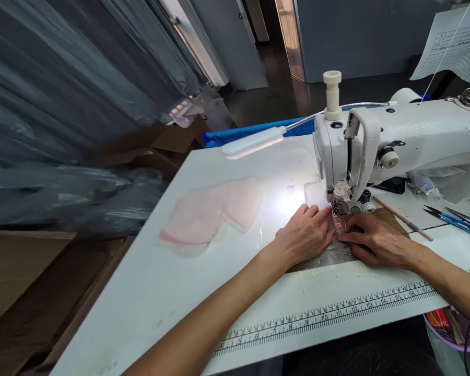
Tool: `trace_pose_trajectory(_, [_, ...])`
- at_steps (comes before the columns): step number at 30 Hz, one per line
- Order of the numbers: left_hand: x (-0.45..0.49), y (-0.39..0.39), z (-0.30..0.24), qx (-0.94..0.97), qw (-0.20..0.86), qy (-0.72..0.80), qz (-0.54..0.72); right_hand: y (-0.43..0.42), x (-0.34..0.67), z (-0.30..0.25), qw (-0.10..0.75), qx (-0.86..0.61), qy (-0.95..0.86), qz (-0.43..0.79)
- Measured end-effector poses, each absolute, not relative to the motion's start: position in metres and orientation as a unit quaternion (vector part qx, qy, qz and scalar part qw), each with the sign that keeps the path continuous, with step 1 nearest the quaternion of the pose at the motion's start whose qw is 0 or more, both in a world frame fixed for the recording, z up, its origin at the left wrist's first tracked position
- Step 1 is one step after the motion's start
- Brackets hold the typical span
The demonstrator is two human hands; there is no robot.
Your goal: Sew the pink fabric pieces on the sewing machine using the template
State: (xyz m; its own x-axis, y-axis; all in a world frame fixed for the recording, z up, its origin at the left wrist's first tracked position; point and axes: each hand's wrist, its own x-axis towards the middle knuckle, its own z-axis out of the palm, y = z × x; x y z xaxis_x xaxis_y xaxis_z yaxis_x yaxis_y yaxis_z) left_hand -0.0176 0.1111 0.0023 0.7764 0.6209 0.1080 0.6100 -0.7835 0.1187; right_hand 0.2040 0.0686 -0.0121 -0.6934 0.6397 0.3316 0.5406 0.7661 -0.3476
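Note:
At the sewing machine [329,151], a small pale pink piece of fabric [338,225] lies beneath the presser foot [340,208]. My left hand [307,235] presses its closed fingers at the fabric's left side, close to the needle area. From the right, my right hand [376,240] pinches at the near end of the piece, thumb and forefinger together. Most of the fabric is covered by my fingers. Under both hands is a brown, shiny plate [329,258]. Pink, blurred cut pieces [215,209] lie on the table to the left.
A lamp [254,142] on a bendable neck lights the white table [149,297]. Blue thread snips [452,220] and a brown stick [403,219] lie right of my hands. A printed ruler [325,317] runs along the front edge. Cardboard boxes [27,271] stand at left.

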Motion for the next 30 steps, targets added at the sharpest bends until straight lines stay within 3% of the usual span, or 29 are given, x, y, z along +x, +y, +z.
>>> trace_pose_trajectory(12, [-0.029, 0.119, -0.002, 0.924, 0.088, 0.349, 0.127, 0.069, 0.200, -0.019, 0.243, -0.358, -0.895, 0.111])
trace_pose_trajectory(30, [-0.034, 0.123, -0.013, 0.933, 0.070, 0.312, 0.167, 0.070, 0.199, -0.022, 0.265, -0.354, -0.892, 0.093])
